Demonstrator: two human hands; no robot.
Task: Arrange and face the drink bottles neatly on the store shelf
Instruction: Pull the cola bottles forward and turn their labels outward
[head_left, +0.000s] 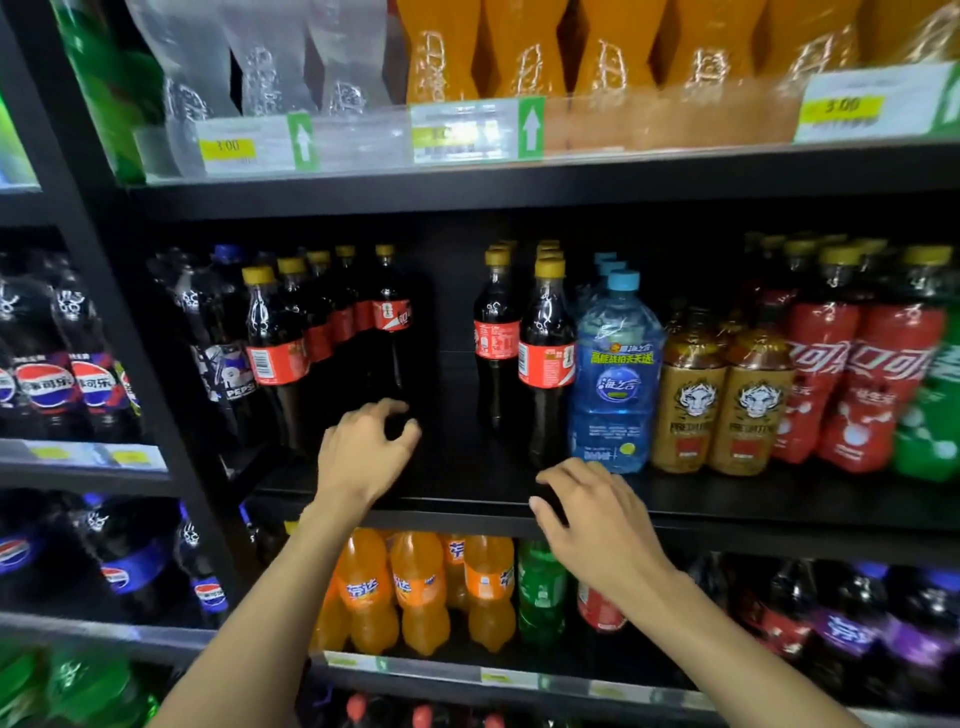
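Note:
On the middle black shelf (727, 506), a row of yellow-capped cola bottles (278, 353) runs back on the left. Two short rows of the same cola (545, 358) stand right of a bare gap. My left hand (363, 449) reaches into the gap, its fingers and thumb curled round the base of the rearmost left cola bottle (390, 325). My right hand (597, 519) hovers at the shelf's front edge below the front right cola bottle, fingers loosely spread and holding nothing.
A blue water bottle (615, 374), tiger-label brown bottles (727, 400) and red cola bottles (852, 384) stand to the right. Pepsi bottles (223, 358) stand at left. Orange soda (415, 592) fills the shelf below. Clear and orange bottles sit above price tags (467, 132).

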